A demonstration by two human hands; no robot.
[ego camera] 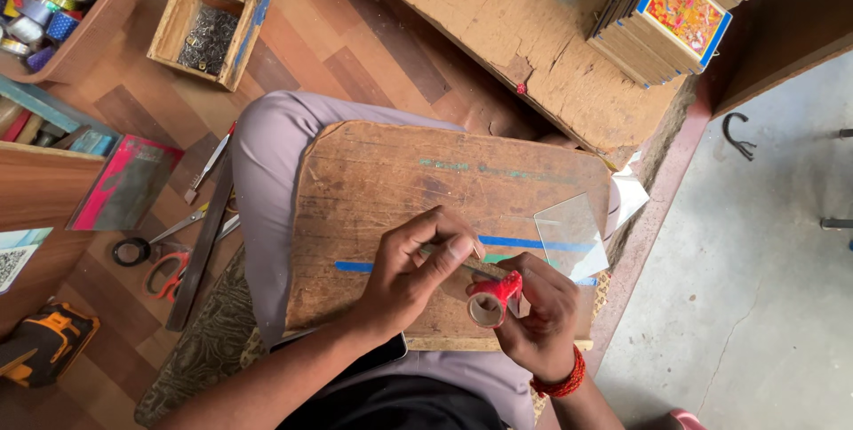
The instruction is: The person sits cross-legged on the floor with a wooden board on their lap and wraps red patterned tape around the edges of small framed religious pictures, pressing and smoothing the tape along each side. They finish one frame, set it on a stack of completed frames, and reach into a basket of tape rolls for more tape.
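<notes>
- While sitting with a worn wooden board [400,190] lying across the lap, the person is working with both hands at the board's near edge, at about 6 o'clock in the view.
- The right hand [538,314] is closing around a small roll of red tape [491,299], with the cardboard core facing the camera and the fingers curling behind it.
- The left hand [416,266] is pinching a thin, pale stick-like tool [449,258] between thumb and fingers, its tip pointing toward the roll at 3 o'clock of that hand; what kind of tool it is cannot be told.
- A strip of blue tape [520,242] is running across the board just beyond the hands, partly hidden by them.
- A clear glass pane [569,233] is lying on the board at 1 o'clock of the hands, overhanging the right edge.
- Scissors with red handles [171,272] are lying on the floor at 9 o'clock, with a black tape ring [131,251] just beside them.
- An orange power tool [44,341] is sitting at 8 o'clock near the frame's edge.
- A wooden box of small metal parts [211,35] is standing at 11 o'clock, far off.
- A stack of framed pictures [680,12] is resting at 1 o'clock, farthest away.
</notes>
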